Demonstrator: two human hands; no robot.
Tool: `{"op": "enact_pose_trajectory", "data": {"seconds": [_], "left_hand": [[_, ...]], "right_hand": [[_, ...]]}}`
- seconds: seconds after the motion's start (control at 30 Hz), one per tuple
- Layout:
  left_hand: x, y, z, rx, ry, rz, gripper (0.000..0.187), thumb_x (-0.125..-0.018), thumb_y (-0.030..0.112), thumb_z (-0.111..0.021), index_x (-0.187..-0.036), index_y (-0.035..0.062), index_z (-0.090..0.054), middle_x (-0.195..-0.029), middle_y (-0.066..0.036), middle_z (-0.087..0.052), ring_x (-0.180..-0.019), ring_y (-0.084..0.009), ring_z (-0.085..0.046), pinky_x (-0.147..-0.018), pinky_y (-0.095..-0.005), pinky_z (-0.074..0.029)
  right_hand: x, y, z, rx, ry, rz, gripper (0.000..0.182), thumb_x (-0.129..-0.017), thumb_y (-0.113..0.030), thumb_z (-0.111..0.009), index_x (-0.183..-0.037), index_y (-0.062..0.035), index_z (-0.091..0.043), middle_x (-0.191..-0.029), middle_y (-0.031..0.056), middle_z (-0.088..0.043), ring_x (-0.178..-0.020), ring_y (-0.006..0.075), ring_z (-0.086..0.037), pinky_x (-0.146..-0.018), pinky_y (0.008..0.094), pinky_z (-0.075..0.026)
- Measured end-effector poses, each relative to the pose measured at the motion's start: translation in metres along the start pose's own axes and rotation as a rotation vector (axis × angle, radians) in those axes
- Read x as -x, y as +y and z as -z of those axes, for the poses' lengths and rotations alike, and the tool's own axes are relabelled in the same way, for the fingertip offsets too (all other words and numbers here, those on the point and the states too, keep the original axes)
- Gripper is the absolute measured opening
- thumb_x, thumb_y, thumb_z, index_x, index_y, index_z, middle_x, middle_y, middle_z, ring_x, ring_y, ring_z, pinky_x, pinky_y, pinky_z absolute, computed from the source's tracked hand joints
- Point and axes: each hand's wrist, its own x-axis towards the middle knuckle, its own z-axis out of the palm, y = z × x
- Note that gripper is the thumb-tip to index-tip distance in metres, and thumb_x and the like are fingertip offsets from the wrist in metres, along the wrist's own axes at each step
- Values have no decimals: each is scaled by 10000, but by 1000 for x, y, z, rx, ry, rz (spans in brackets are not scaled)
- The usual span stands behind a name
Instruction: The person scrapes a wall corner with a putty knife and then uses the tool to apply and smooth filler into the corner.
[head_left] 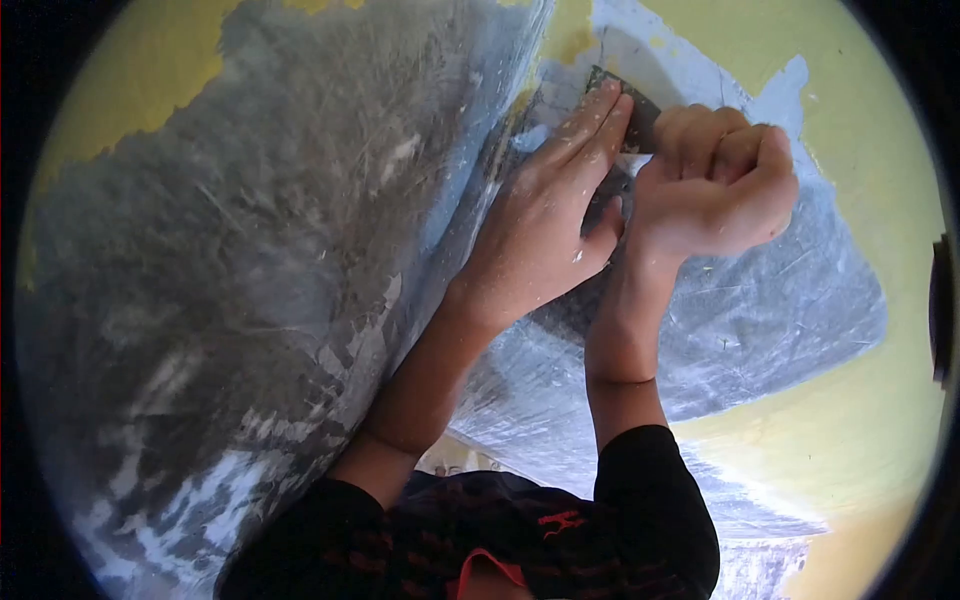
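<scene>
A flat dark metal scraper (641,118) lies against the wall near the inner corner, speckled with paint bits. My right hand (715,185) is closed in a fist at the scraper's right end; the fingers hide whatever handle it has. Stretched out, the fingers of my left hand (545,215) press flat on the left part of the blade, the thumb apart from them. Small pale flakes stick to the left hand's skin. Around the blade, the bared grey wall patch (790,300) borders on yellow paint (860,130).
To my left a second wall (250,220) shows mostly grey, with whitish scraped streaks low down and yellow paint along its top. The two walls meet in a corner just left of my hands. At the far right edge is a dark object (940,310).
</scene>
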Motion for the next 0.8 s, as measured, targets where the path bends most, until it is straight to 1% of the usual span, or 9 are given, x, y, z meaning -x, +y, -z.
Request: {"op": "enact_pose_trajectory", "data": {"seconds": [0.07, 0.1, 0.27, 0.33, 0.53, 0.6, 0.67, 0.7, 0.8], "left_hand": [[1, -1, -2, -38, -7, -17, 790, -835, -23, -719, -1577, -47, -450, -1638, -283, -440, -1509, -421, -458, -1222, -461, -440], [1, -2, -2, -40, -5, -20, 795, -834, -14, -728, -1577, -48, -448, -1636, -286, -441, -1508, -423, -460, -1217, -457, -443], [2, -5, -1, -40, 34, -34, 799, -837, -2, -737, -1579, -50, -444, -1646, -289, -427, -1507, -428, -458, -1209, -460, -442], [1, -4, 1, -68, -11, -33, 811, -833, -2, -744, -1585, -45, -440, -1653, -291, -418, -1505, -431, -459, -1206, -461, -446], [5, -7, 7, -25, -31, 44, 829, -823, -40, -722, -1595, -51, -423, -1654, -298, -409, -1516, -436, -440, -1224, -449, -432], [1, -5, 5, -2, -31, -12, 823, -823, -57, -704, -1596, -44, -423, -1660, -289, -404, -1505, -436, -452, -1216, -452, -443], [5, -2, 1, -64, 13, 29, 830, -822, -67, -692, -1604, -31, -417, -1668, -274, -399, -1499, -436, -459, -1204, -457, -457], [6, -9, 6, -88, 9, 42, 842, -815, -71, -693, -1608, -19, -416, -1672, -261, -402, -1504, -435, -453, -1206, -460, -454], [4, -4, 9, -18, -19, 43, 847, -807, -78, -700, -1605, -14, -424, -1677, -258, -396, -1505, -437, -448, -1200, -455, -461]], "right_hand": [[-7, 2, 0, -49, 58, -43, 420, -959, -184, -443, -603, -159, -221, -491, 35, -264, -469, 130, -175, -467, 339, -219], [-6, 7, 2, 113, -22, 131, 418, -958, -165, -441, -603, -155, -221, -492, 30, -268, -470, 129, -173, -467, 334, -219], [-1, 9, 0, 18, -44, 109, 424, -975, -151, -451, -616, -153, -225, -518, 9, -273, -468, 127, -188, -452, 329, -229], [-2, 4, 2, -61, 1, -10, 433, -985, -165, -469, -624, -158, -231, -530, 8, -266, -467, 126, -203, -449, 332, -228], [-6, 19, 2, 88, -106, 139, 436, -999, -165, -447, -622, -158, -228, -549, 5, -242, -478, 126, -215, -454, 336, -221], [-4, 11, 0, 13, -51, 28, 434, -997, -151, -441, -624, -159, -220, -555, -2, -231, -480, 125, -211, -455, 337, -222], [-3, 24, 0, 213, -116, 289, 439, -993, -163, -449, -624, -164, -211, -554, -1, -225, -486, 127, -222, -457, 340, -219], [-1, 19, -1, 55, -79, 4, 435, -985, -152, -448, -619, -168, -214, -556, 2, -220, -477, 128, -204, -453, 341, -218], [-1, 12, -4, 47, -96, 105, 439, -977, -143, -461, -622, -165, -203, -543, 4, -228, -459, 128, -187, -445, 332, -210]]}}
